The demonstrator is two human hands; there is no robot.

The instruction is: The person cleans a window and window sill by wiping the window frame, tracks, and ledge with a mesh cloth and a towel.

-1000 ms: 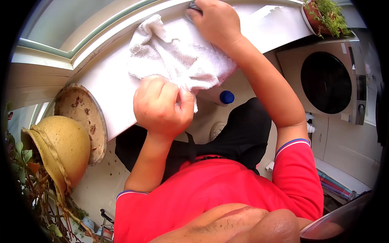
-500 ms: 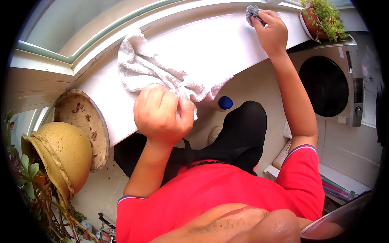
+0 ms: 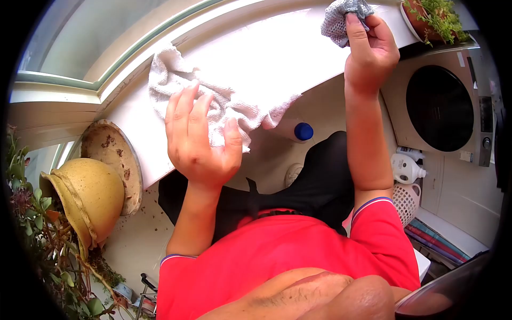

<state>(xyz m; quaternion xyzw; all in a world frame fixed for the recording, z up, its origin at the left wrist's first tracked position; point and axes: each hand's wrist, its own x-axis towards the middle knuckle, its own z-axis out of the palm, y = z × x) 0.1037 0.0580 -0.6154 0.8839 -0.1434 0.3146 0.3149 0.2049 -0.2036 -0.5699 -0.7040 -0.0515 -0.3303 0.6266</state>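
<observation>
A crumpled white towel [image 3: 213, 101] lies on the white window sill [image 3: 272, 48], part of it draping over the near edge. My left hand [image 3: 202, 138] is at the towel's near side, fingers stretched out and apart; whether the fingertips touch the fabric I cannot tell. Between the thumb and fingers of my right hand [image 3: 372, 50] is a bunched grey mesh cloth [image 3: 337, 24]. That cloth is at the sill's far right part, below the potted green plant [image 3: 434, 21] and to its left.
On the left stand a yellow ceramic pot [image 3: 96, 194], a round dish with soil bits [image 3: 130, 176] and leafy plants [image 3: 42, 224]. A blue-capped bottle [image 3: 303, 132] is under the sill. At right are a washing machine [image 3: 440, 109], a white jug [image 3: 406, 169] and a perforated basket [image 3: 406, 202].
My left hand has gone from a closed fist on the towel to spread fingers. My right hand has turned and come nearer, with more of the grey cloth showing.
</observation>
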